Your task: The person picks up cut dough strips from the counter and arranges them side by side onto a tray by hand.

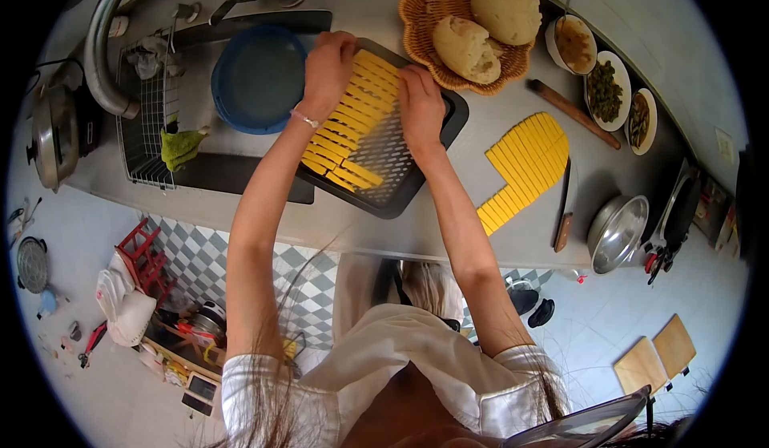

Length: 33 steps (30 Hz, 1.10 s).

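Note:
A dark tray [387,203] with a perforated middle lies partly over the sink's edge. Rows of yellow dough strips [352,119] cover its left and far parts, with bare holes at the right. At the far end, my left hand [328,71] is closed by the left ends of the strips, its fingertips partly hidden. Across from it, my right hand [421,111] has bent fingers at the right end of the farthest strip, which spans between both hands. More cut yellow dough [529,163] lies on the counter to the right, sliced into strips with a rounded end.
A blue basin [228,111] of water stands in the sink beside a wire rack [144,151]. Beyond the tray is a wicker basket [416,35] with pale bread. Rightward lie a rolling pin [573,114], a knife [564,232], a metal bowl [617,232] and food dishes [609,91].

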Each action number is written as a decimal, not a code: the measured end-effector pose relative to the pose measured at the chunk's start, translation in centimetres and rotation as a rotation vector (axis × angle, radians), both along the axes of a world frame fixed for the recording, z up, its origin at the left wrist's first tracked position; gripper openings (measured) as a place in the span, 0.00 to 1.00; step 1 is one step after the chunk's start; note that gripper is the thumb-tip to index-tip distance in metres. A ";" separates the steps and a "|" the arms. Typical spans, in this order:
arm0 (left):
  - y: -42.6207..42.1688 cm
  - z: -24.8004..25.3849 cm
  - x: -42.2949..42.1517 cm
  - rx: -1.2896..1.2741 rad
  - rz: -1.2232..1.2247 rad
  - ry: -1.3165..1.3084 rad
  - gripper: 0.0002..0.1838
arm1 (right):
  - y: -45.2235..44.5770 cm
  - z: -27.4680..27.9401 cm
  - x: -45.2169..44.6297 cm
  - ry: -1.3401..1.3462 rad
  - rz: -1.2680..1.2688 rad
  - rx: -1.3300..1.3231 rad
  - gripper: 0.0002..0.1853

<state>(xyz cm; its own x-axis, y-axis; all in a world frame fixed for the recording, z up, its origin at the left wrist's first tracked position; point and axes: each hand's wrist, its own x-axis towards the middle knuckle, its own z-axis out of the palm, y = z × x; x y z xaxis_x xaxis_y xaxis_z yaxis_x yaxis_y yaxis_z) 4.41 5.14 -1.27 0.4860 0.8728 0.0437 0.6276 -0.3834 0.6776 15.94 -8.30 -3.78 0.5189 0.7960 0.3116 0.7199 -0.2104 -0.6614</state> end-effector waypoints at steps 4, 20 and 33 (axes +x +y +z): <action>0.1 0.1 -0.9 0.078 -0.108 -0.062 0.09 | -0.3 0.3 0.0 0.005 0.002 -0.015 0.08; -4.6 -0.4 -1.2 0.295 -0.588 0.071 0.24 | -7.1 5.1 0.7 0.187 -0.047 -0.092 0.18; -31.5 1.4 0.7 -0.259 -0.264 -0.135 0.14 | -31.4 8.6 7.1 0.373 -0.146 -0.399 0.10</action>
<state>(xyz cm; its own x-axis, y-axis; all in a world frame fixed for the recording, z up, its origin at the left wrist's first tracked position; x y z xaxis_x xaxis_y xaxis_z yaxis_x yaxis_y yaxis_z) 5.13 -26.35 0.10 0.7000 0.7093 -0.0826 0.4289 -0.3252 0.8428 23.02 -39.71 4.85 0.6500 0.7261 -0.2245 0.3970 -0.5763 -0.7143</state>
